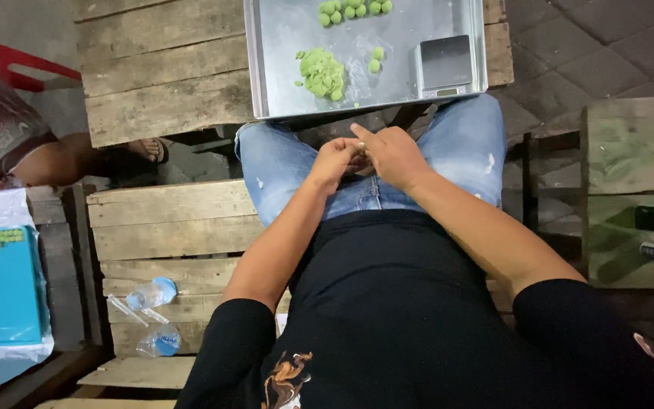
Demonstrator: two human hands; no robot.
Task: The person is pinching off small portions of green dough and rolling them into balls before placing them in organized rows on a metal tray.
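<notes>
Head view: left hand (332, 161) and right hand (393, 155) pressed together (contents hidden) just short of the metal tray's (281, 76) near rim.

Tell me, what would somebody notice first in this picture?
Probably the bright green dough and the little green balls on the metal tray at the top, beside a small scale. Below it, the left hand and right hand meet over the person's blue jeans; whatever they pinch is hidden.
</notes>
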